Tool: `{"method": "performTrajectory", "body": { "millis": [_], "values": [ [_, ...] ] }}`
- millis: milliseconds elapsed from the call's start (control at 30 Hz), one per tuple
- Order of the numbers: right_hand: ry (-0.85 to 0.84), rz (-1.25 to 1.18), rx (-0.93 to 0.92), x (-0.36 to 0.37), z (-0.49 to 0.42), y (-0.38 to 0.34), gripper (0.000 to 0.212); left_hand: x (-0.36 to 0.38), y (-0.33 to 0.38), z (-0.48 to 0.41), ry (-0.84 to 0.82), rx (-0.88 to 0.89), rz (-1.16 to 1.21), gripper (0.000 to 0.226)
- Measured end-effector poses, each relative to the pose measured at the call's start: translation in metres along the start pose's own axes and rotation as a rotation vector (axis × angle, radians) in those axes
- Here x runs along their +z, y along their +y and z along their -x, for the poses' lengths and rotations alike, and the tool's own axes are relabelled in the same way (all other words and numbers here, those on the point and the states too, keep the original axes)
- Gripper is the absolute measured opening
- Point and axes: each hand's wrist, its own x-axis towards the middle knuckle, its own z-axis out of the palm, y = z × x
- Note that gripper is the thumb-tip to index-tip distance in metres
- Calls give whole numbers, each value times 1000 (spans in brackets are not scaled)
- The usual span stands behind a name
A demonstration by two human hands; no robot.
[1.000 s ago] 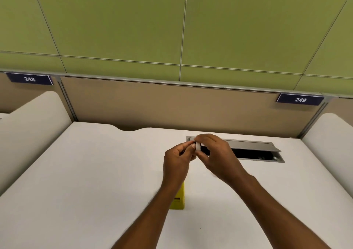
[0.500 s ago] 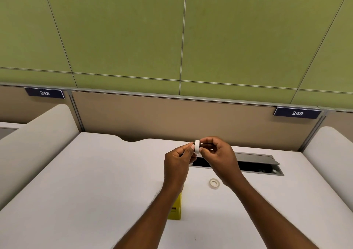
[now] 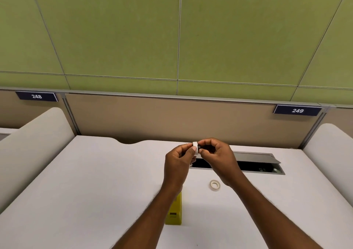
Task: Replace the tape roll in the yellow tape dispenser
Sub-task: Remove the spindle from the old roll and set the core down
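Tape roll (image 3: 195,148), white and seen edge-on, is pinched between the left hand (image 3: 178,164) and right hand (image 3: 217,159) above a white desk (image 3: 95,182); the right fingers also grip a small dark piece (image 3: 199,146) against it. A yellow dispenser (image 3: 174,213) stands on the desk below the left wrist, partly hidden. Another roll (image 3: 215,185) lies flat under the right wrist. An open cable tray (image 3: 254,165) sits behind. Signs read 248 (image 3: 36,96) and 249 (image 3: 297,110).

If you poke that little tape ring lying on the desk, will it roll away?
Probably not. The tape ring lies flat on the white desk, so a poke would likely just slide it. It looks small and thin, so it is probably very light. Stood on its edge, it could roll.
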Motion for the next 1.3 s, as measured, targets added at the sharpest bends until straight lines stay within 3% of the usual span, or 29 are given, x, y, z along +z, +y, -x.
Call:
{"method": "performTrajectory", "body": {
  "millis": [233, 300, 400, 533, 733, 1033, 1300],
  "values": [
    [166, -143, 96, -12, -1, 17, 19, -4, -21, -22, -23, -80, -21, 6],
    [209, -160, 125, -17, 4, 24, 19, -4, -33, -24, -46, -62, -171, 6],
    [264, -172, 144, -25, 13, 35, 20, 0, -56, -24, -78, -24, -422, 26],
    [336, -150, 166, -43, 28, 55, 23, 17, -102, -25, -270, -32, -694, 42],
    [377, -101, 214, -73, 52, 95, 25, 68, -173, -33, -483, 7, -921, 53],
    [382, -129, 302, -116, 83, 152, 26, 120, -257, -51, -612, 107, -1083, 65],
    [368, -199, 343, -124, 86, 173, 26, 123, -281, -63, -609, 124, -1093, 72]
  ]
}}
